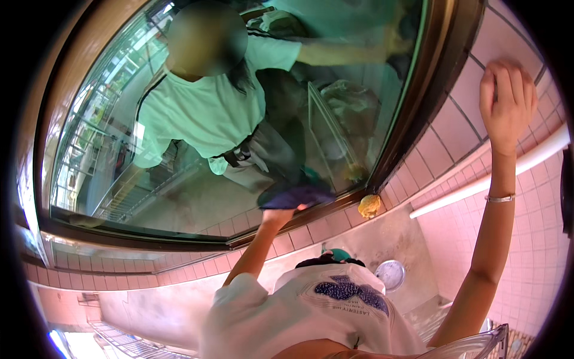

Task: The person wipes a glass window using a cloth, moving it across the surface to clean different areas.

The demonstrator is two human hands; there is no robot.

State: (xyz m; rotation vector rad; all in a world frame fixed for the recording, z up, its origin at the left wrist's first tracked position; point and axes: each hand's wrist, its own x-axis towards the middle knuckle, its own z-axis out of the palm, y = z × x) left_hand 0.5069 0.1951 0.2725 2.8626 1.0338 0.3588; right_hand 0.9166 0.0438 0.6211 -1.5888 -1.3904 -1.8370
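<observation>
My left hand [277, 218] presses a dark purple cloth [296, 196] against the lower part of a large window pane [193, 197]. The cloth is bunched and hides most of the fingers. Raised at the right, my right hand [509, 101] rests on the pink wall tiles [455, 114], its fingers bent and close together. Nothing shows in that hand, though the fingertips are hidden. The glass mirrors a person in a light T-shirt. On the tiled sill [320, 227], near the window's lower corner, sits a crumpled yellow sponge or cloth [370, 206].
A brown metal frame [403, 130] borders the glass. A white pipe [475, 177] runs along the tiled wall at right. On the floor below stand a round metal basin [390, 275] and a partly hidden green object [338, 254]. A wire rack [130, 341] is at lower left.
</observation>
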